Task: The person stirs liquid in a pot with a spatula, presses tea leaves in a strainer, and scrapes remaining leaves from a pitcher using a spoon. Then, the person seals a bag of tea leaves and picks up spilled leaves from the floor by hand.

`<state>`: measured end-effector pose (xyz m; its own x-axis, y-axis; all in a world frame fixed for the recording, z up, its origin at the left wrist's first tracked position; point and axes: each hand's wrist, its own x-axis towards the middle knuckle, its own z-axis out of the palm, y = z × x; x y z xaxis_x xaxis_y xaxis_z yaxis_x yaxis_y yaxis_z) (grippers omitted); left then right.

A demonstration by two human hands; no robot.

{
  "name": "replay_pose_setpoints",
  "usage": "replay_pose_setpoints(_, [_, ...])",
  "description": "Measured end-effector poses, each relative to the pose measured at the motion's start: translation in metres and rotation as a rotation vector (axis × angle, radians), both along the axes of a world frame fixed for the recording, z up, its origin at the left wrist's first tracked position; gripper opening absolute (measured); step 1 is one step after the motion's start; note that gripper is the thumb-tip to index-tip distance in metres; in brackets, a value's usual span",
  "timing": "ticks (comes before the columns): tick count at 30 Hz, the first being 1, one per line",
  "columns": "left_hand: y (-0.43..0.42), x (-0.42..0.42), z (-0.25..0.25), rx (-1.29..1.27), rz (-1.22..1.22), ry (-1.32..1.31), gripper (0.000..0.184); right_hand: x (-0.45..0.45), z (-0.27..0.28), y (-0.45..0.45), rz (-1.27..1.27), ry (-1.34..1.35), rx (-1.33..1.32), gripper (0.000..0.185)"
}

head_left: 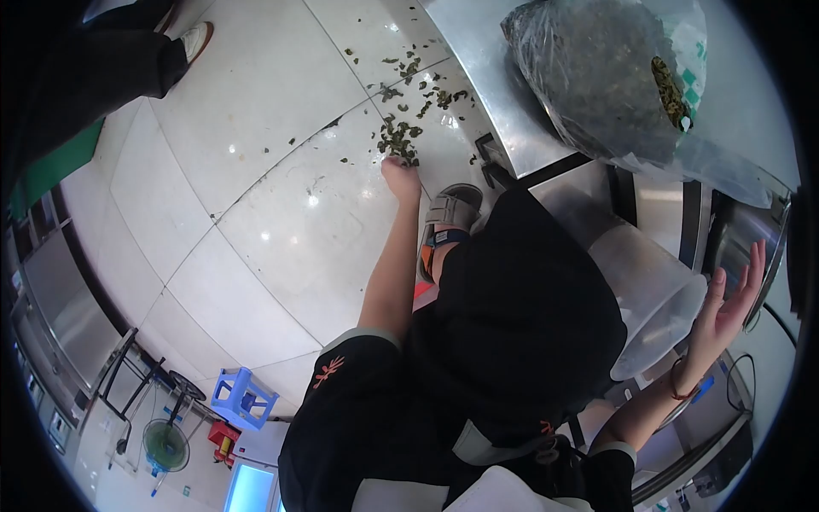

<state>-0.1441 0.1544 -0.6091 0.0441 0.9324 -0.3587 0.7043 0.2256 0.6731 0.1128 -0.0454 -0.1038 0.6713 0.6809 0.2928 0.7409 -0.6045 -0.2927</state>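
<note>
My left hand [401, 177] reaches down to the pale tiled floor, its fingers bunched at the near end of a scatter of dark, curled leaf pieces [397, 136]. Some pieces lie right at the fingertips, which are partly hidden. Over on the right, my right hand [735, 300] is raised with its fingers apart and nothing in it. Beside its wrist is a translucent plastic container [653, 290], tilted on its side. A large clear plastic bag [589, 68] of dark contents rests on a metal surface [486, 51], with more leaf pieces [670, 92] showing at its side.
A sandalled foot [455, 209] is close to my left hand. Another person's dark-trousered leg and shoe [196, 41] are at the upper left. A blue stool [244, 399], a green-bowled wheeled frame [166, 444] and a red object [223, 441] stand lower left.
</note>
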Motion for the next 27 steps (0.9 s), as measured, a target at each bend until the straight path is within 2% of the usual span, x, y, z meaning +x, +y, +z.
replay_pose_setpoints(1, [0.009, 0.004, 0.019, -0.002, -0.003, -0.002, 0.053, 0.0, 0.001, 0.0, 0.003, -0.003, -0.003, 0.045])
replay_pose_setpoints(3, [0.032, 0.016, 0.058, -0.02, 0.099, -0.237, 0.059, 0.001, 0.004, -0.003, -0.003, -0.004, -0.009, 0.045])
replay_pose_setpoints(4, [0.036, 0.013, 0.063, -0.021, 0.098, -0.239, 0.059, 0.002, 0.006, -0.004, -0.005, -0.002, -0.012, 0.045])
replay_pose_setpoints(6, [0.044, 0.006, 0.073, 0.238, -0.075, 0.302, 0.076, 0.003, 0.007, -0.009, -0.023, -0.009, -0.016, 0.045])
replay_pose_setpoints(7, [0.049, 0.005, 0.076, 0.24, -0.076, 0.3, 0.076, 0.003, 0.006, -0.01, -0.04, -0.012, -0.021, 0.044])
replay_pose_setpoints(10, [0.058, 0.003, 0.075, 0.262, -0.416, 0.278, 0.104, 0.001, 0.002, -0.012, -0.045, -0.007, -0.067, 0.043])
replay_pose_setpoints(11, [0.06, 0.007, 0.072, 0.257, -0.418, 0.28, 0.104, 0.0, 0.001, -0.013, -0.046, -0.005, -0.072, 0.043])
replay_pose_setpoints(13, [0.063, 0.018, 0.07, 0.241, -0.629, 0.351, 0.107, -0.002, -0.001, -0.011, -0.052, 0.011, -0.063, 0.043])
replay_pose_setpoints(15, [0.062, 0.023, 0.067, 0.252, -0.693, 0.397, 0.1, -0.003, 0.001, -0.011, -0.056, 0.002, -0.069, 0.043])
replay_pose_setpoints(17, [0.055, 0.025, 0.057, 0.301, -0.883, 0.516, 0.078, -0.002, 0.005, -0.013, -0.065, -0.014, -0.079, 0.043])
replay_pose_setpoints(18, [0.054, 0.025, 0.061, 0.265, -0.919, 0.477, 0.059, -0.002, 0.006, -0.015, -0.068, -0.012, -0.075, 0.042])
replay_pose_setpoints(19, [0.051, 0.022, 0.059, 0.266, -0.922, 0.473, 0.059, -0.002, 0.006, -0.017, -0.07, -0.01, -0.07, 0.042])
replay_pose_setpoints(21, [0.044, 0.014, 0.054, 0.467, -1.001, 0.464, 0.048, -0.001, 0.006, -0.022, -0.07, -0.011, -0.067, 0.042])
replay_pose_setpoints(22, [0.043, 0.009, 0.055, 0.467, -1.001, 0.464, 0.048, -0.001, 0.005, -0.025, -0.066, -0.011, -0.061, 0.041])
replay_pose_setpoints(24, [0.041, 0.0, 0.056, 0.472, -1.068, 0.393, 0.034, -0.002, 0.004, -0.029, -0.078, -0.017, -0.078, 0.041])
replay_pose_setpoints(27, [0.045, -0.012, 0.052, 0.494, -1.13, 0.366, 0.024, -0.008, 0.005, -0.033, -0.11, -0.02, -0.085, 0.04])
